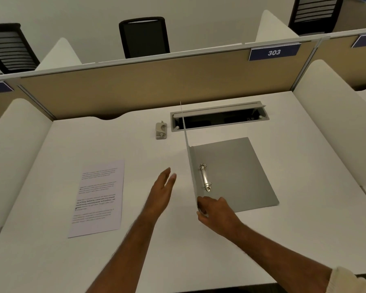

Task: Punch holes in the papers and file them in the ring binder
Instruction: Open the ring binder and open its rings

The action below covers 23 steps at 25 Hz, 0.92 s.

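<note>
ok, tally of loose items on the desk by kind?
Grey ring binder, front cover standing upright: 1
Small grey metal hole punch: 1
White printed paper, flat on the desk: 1 visible, possibly a stack
Total: 3

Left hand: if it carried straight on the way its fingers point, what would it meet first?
Probably the upright front cover of the ring binder; the left hand points up-right toward it. Height is unclear, so it might pass above bare desk.
</note>
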Motion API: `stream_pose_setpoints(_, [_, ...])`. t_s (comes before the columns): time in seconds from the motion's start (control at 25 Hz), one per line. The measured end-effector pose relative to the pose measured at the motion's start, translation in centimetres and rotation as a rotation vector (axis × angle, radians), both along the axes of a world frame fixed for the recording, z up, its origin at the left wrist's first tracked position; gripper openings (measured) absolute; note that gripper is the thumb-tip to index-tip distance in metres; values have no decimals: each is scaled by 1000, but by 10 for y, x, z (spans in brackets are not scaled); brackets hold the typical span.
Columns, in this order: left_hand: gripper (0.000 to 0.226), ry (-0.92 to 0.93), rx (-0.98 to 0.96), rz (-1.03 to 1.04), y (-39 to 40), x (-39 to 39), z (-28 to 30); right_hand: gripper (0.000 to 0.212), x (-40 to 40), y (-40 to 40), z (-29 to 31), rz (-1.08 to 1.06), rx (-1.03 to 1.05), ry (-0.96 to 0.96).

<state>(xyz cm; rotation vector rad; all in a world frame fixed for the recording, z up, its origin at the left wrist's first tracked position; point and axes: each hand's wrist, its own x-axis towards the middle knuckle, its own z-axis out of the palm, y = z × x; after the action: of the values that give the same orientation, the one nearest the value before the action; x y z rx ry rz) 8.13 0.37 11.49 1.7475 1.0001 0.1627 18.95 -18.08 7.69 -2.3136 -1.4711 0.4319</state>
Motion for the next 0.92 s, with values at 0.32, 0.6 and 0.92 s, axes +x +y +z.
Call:
stream_pose_setpoints(0.32, [81,-385,-541,209,33,-11,75,9,-22,18,-9,85,-44,7])
stream_pose_setpoints(0.6, [27,-242,-326,164,41,-38,85,21,-42,30,-16,145,-93,-16])
stream_pose_setpoints(0.92, [34,-206,-351,242,66,-71,67,53,-7,24,-8,208,-256,306])
